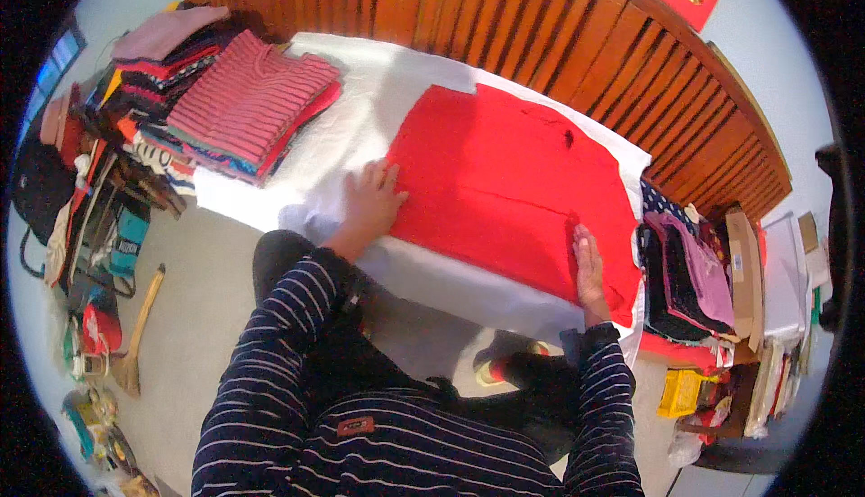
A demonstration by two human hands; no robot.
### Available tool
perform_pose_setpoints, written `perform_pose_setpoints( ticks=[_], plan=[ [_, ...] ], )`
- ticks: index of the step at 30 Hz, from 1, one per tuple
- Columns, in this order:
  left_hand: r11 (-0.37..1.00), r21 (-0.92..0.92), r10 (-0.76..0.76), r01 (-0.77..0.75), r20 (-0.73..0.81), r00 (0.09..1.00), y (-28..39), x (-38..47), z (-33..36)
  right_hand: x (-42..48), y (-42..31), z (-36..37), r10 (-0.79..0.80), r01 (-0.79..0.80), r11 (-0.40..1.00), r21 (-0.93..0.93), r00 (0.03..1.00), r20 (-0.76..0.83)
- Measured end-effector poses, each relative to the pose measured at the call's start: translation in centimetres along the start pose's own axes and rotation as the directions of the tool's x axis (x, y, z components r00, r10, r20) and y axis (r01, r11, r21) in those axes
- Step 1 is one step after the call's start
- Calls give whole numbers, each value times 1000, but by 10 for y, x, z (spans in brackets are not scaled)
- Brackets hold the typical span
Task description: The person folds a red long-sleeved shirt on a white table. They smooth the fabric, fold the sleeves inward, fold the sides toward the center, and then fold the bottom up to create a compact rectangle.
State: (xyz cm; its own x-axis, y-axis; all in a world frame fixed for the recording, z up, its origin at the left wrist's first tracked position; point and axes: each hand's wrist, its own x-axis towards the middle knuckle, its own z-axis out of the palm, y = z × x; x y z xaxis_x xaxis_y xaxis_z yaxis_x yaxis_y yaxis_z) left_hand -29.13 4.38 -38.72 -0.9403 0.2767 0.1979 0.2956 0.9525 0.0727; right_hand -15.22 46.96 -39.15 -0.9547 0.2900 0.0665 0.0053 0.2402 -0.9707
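Observation:
A red garment (486, 159) is spread on the white cloth (338, 142) before me, with a crease running across it and a dark spot near its far side. At its left edge lies my left hand (374, 201), palm down with the fingers apart, the fingertips at the red fabric. My right hand (590, 270) rests on the garment's right part, straight and turned on its side, gripping nothing. Some bunched pale fabric (314, 216) sits by my left wrist.
Folded clothes, a striped pink top (253, 95) uppermost, are piled at the left. More folded garments (699, 281) stand at the right beside a cardboard piece (747, 274). A slatted wooden panel (527, 24) bounds the far side. A broom (142, 335) lies on the left floor.

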Motion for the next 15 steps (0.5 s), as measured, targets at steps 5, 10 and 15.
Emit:
perform_pose_setpoints(
  ticks=[5, 10, 15],
  plan=[
    [990, 87, -101, 106, -60, 993, -2, 5, -8, 0, 0, 2, -64, 63, 995, -78, 998, -15],
    [961, -106, 240, -257, -148, 959, 25, 14, -10, 1, -9, 2, -53, 53, 977, -205, 999, 4],
    [953, -102, 302, -287, 188, 935, 32, 19, -20, 3, -26, -4, -22, 55, 915, -399, 996, 88]
  ],
)
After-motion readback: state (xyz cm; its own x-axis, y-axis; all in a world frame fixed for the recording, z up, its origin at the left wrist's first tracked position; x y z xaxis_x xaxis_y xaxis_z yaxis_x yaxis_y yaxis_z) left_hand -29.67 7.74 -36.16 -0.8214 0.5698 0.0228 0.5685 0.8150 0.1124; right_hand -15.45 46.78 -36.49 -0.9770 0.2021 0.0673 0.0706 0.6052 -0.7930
